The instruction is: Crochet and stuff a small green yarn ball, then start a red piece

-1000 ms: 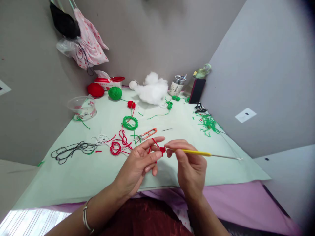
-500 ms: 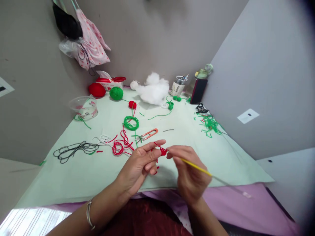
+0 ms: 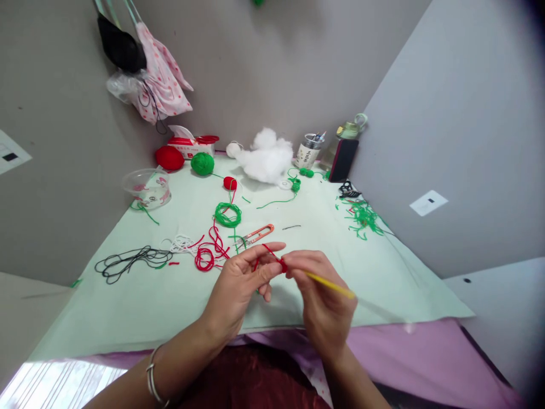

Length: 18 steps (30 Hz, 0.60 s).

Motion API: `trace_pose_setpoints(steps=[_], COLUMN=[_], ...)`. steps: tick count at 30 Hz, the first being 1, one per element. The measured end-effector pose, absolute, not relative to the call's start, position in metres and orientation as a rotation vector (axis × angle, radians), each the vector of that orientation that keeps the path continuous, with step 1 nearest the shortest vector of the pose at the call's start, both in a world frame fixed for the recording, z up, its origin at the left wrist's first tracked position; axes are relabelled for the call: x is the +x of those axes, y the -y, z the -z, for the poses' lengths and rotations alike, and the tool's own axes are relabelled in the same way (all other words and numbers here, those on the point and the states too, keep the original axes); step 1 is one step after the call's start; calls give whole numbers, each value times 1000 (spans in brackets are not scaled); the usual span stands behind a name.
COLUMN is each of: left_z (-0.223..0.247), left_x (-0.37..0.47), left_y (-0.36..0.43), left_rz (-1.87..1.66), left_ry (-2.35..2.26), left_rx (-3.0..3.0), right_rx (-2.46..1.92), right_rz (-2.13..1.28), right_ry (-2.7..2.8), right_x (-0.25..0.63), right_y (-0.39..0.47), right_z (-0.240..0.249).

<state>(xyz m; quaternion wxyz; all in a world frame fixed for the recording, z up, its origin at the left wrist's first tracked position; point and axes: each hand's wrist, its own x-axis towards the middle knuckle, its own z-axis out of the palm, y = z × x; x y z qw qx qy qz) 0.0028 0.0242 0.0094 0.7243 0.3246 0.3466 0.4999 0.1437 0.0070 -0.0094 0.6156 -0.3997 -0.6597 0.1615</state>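
Observation:
A small piece of red crochet (image 3: 283, 265) is pinched between the thumb and fingers of my left hand (image 3: 244, 278). Red yarn (image 3: 268, 250) runs over my raised left index finger down to the piece. My right hand (image 3: 326, 295) grips a crochet hook with a yellow handle (image 3: 330, 285), its tip end at the red stitches and hidden by my fingers. Just beyond my left hand lie orange thread snips (image 3: 259, 233), with loops of red yarn (image 3: 205, 259) to their left.
Behind these are a green yarn coil (image 3: 227, 215), a green ball (image 3: 202, 163), red balls (image 3: 170, 158), white stuffing (image 3: 268, 159) and a clear bowl (image 3: 147, 190). Black cord (image 3: 128, 264) lies left. On the right are green scraps (image 3: 366, 218), a phone (image 3: 344, 160) and a pen cup (image 3: 309, 151).
My right hand has shifted slightly left, bringing the hook closer to my left hand. The hook's handle has swung a little, and the red piece is now more covered by fingers.

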Motion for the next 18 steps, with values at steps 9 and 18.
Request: trace_pose_setpoints(steps=[9,18], left_z=[-5,-10], left_x=[-3,8], left_y=[-31,-22], left_rz=[-1021,-1144], left_ry=[-661,-756], left_rx=[476,710], right_rx=[-918,-970], right_rz=[-566,-82], right_ry=[1246,1603], right_x=[150,140], right_y=[-13,-8], right_z=[7,13])
